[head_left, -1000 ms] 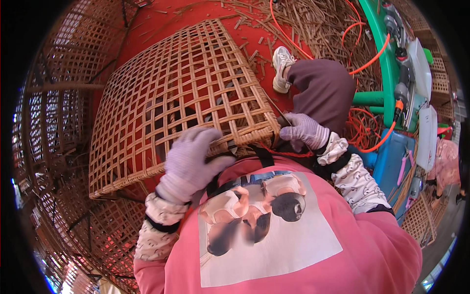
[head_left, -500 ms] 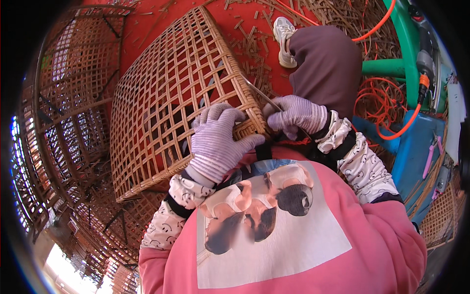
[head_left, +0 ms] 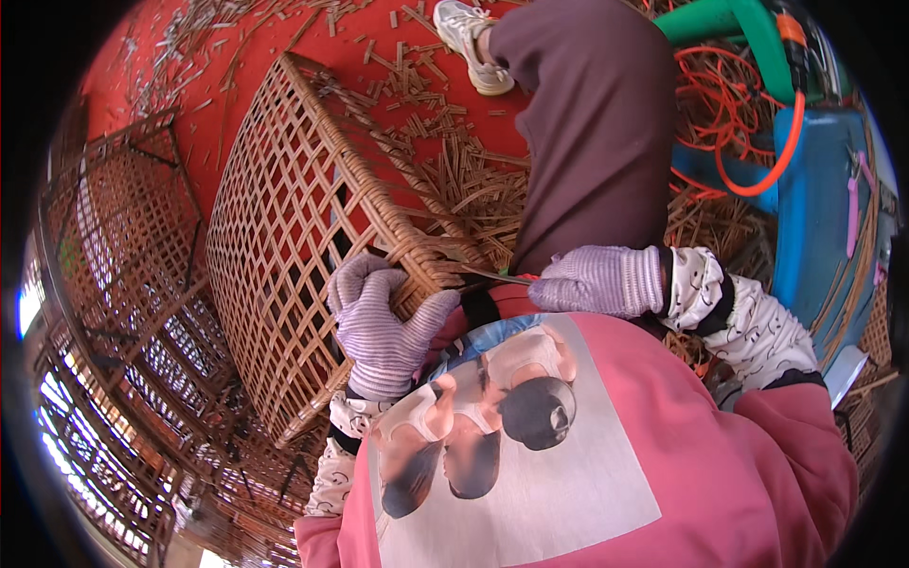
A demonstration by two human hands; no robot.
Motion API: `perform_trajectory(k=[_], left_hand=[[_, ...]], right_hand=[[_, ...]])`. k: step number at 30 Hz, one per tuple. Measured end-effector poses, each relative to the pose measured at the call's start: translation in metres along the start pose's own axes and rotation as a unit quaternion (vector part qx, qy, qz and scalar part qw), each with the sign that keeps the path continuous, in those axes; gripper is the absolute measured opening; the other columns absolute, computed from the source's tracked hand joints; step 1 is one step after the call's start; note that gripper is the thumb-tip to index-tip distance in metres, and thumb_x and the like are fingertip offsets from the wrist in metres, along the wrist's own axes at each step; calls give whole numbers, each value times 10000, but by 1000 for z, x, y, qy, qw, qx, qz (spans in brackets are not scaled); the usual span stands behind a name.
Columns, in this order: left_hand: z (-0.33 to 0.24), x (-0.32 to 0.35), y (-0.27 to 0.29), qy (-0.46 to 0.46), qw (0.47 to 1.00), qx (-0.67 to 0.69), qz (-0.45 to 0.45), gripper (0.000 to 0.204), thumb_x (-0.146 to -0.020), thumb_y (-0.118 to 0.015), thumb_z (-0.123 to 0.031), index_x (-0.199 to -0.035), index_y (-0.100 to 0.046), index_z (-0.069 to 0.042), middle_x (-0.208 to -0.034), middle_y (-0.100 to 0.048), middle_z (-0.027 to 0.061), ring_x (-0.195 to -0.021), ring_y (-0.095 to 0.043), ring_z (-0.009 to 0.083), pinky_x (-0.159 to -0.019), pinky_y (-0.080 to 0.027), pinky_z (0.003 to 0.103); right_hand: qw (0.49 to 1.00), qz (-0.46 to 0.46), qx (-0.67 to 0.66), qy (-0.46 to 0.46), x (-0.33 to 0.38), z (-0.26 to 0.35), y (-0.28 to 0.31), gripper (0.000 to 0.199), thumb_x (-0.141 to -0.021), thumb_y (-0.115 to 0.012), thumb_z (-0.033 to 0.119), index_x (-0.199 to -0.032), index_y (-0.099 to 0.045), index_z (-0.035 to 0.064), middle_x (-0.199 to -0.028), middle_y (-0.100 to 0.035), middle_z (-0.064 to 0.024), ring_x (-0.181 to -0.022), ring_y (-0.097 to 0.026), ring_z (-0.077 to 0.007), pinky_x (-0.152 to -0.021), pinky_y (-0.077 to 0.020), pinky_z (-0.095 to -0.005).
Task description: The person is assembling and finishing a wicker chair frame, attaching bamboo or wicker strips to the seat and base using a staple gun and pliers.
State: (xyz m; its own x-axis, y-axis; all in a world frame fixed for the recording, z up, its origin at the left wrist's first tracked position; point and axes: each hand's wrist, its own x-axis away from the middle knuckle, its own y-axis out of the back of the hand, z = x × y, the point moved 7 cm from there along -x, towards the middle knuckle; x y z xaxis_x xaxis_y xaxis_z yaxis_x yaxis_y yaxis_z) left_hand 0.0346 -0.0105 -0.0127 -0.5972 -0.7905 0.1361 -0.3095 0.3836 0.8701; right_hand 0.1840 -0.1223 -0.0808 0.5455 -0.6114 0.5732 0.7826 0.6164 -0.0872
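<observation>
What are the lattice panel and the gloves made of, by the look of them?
Lattice panel: likely split bamboo or rattan, tan, matte strips woven in an open grid. The gloves on the left hand and right hand: knit fabric, pale lilac, ribbed stitches visible.

A square panel of open lattice woven from tan cane strips (head_left: pixel 284 237), edged with a thicker braided rim, stands tilted on edge at centre left over the red floor, its near right corner close to the body, where a thin loose strip (head_left: pixel 488 275) juts rightward.
</observation>
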Motion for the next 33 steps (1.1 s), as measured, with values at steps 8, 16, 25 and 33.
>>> perform_trajectory(k=[8,16,25,33], left_hand=[[-2,1,-5,-12,1000,0,-6,393,-548,-809,-213,-722,-539,13,-920,-509,132,-868,-497,272,-787,-421,353],[-9,5,0,-26,998,-8,-54,380,-600,-785,-231,-798,-582,21,-922,-525,134,-860,-508,274,-791,-422,359],[6,7,-15,-12,999,-24,-37,376,-643,-734,-366,-752,-607,-29,-876,-556,110,-854,-513,291,-796,-391,398],[9,13,-20,-32,997,-19,-75,392,-627,-742,-364,-771,-608,-25,-909,-553,107,-874,-505,296,-790,-395,397]], right_hand=[[996,57,54,-47,-11,-6,-12,363,-910,-392,345,-918,-591,41,-825,-579,-232,-768,-553,-388,-662,-429,-443],[967,-214,-135,1,-16,10,-26,367,-854,-540,342,-762,-593,-10,-675,-570,-199,-636,-561,-339,-617,-434,-387],[917,-58,-379,-109,-32,-3,-45,308,-862,-554,270,-672,-512,31,-528,-480,-26,-412,-474,-115,-375,-378,-272],[896,-307,-320,30,-33,8,-44,207,-821,-596,177,-800,-608,-29,-581,-525,-45,-544,-492,-117,-528,-407,-267]])
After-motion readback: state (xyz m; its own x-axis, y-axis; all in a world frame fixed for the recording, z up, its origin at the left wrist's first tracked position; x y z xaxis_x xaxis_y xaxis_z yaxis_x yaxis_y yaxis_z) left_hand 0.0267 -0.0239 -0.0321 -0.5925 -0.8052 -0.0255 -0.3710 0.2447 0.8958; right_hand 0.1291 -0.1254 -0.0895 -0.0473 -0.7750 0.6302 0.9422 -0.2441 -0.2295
